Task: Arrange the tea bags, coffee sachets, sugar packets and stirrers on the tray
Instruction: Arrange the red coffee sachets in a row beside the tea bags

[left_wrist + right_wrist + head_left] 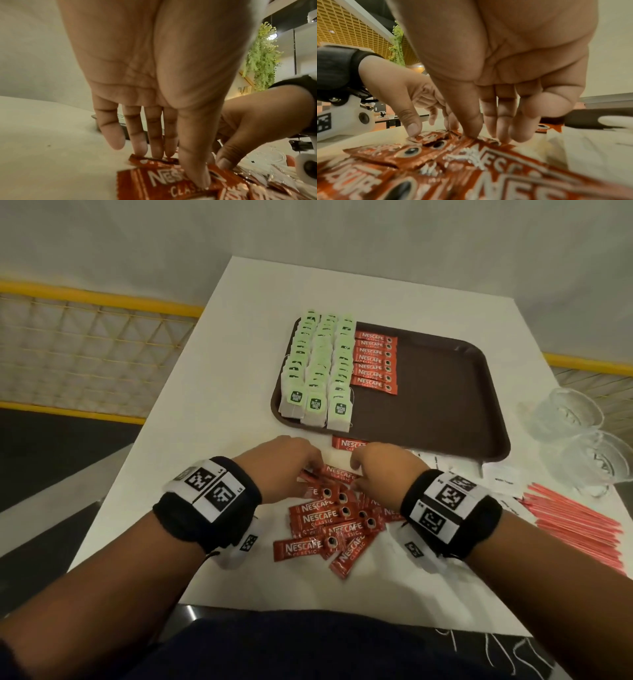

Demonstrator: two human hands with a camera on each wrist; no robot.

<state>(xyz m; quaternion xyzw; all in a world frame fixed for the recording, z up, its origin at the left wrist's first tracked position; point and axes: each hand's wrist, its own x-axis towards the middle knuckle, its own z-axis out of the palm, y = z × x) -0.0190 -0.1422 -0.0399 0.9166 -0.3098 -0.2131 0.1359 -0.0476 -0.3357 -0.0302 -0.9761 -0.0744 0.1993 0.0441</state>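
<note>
Both hands meet at the far edge of a loose pile of red coffee sachets on the white table. My left hand pinches the left end of one coffee sachet between thumb and fingertips. My right hand pinches its right end. The brown tray holds three rows of green tea bags at its left and a column of coffee sachets beside them. One lone sachet lies just before the tray's front rim.
White sugar packets and a sheaf of pink stirrers lie on the table to the right. Two glass cups stand at the right edge. The tray's right half is bare. A yellow railing runs behind the table.
</note>
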